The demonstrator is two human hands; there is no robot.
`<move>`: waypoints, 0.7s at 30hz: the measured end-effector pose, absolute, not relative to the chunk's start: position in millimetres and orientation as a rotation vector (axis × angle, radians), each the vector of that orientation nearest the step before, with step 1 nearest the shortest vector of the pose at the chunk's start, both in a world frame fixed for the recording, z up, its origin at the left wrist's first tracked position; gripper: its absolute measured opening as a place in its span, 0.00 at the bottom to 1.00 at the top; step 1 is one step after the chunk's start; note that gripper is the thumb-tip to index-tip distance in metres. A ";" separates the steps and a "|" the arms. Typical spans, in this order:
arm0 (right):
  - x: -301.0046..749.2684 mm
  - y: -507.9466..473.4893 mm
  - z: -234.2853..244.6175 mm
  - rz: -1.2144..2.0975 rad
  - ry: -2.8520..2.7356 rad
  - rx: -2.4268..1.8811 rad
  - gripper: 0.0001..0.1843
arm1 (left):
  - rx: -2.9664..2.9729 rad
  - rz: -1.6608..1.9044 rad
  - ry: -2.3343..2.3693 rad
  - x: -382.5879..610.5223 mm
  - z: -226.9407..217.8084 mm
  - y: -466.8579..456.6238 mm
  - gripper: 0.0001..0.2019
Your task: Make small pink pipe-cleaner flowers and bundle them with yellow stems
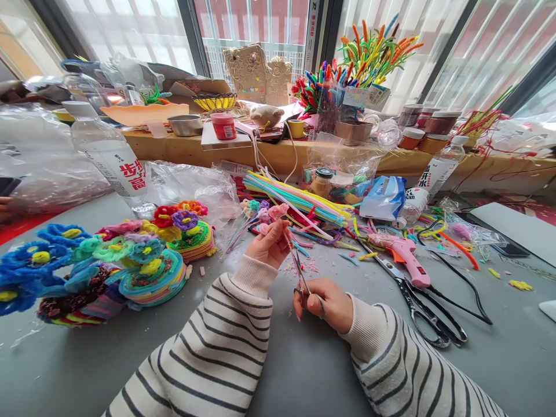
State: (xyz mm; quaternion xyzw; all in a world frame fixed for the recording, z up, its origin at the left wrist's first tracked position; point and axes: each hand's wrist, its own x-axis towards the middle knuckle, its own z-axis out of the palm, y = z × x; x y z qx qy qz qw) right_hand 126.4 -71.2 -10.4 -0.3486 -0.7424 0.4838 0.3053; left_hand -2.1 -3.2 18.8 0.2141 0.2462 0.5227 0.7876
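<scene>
left hand (270,243): fingers closed around the stem of a small pink fuzzy pipe-cleaner flower (278,212). bud end up, held above the grey counter (304,370), just in front of the pastel bundle.

right hand (325,304): clenched on a small metal cutting tool (300,279). probably fine scissors, but the blades are too thin to tell for sure. its tip points up toward the pink stem below the left hand and seems to meet it. both wrists are in cream-and-black striped sleeves.

pink fluff scraps (306,267) lie on the counter between the two hands.

right of the hands: pink hot glue gun (408,259) lying on its side. just beside it are large black-handled scissors (430,317), with a black cord looping past.

behind the hands: flat bundle of long pastel pipe cleaners (304,202).

left: stack of round coiled multicolour pipe-cleaner mats (152,282) with small flowers on top. bright blue pipe-cleaner flowers (41,258) at the far left edge. clear plastic water bottle (108,153) with red lettering, upright behind them.
</scene>
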 end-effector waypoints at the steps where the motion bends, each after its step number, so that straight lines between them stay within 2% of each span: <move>1: 126.5 -71.3 -10.4 1.276 -1.975 -0.922 0.38 | 0.462 1.125 0.530 -1.9 18.6 -3.3 0.04; 9: 125.5 -70.7 -11.9 1.333 -1.900 -0.934 0.34 | 0.488 1.125 0.567 0.1 19.2 -5.3 0.04; 21: 125.5 -70.4 -11.7 1.224 -1.781 -1.119 0.30 | 0.455 1.137 0.583 -1.1 17.4 -3.4 0.02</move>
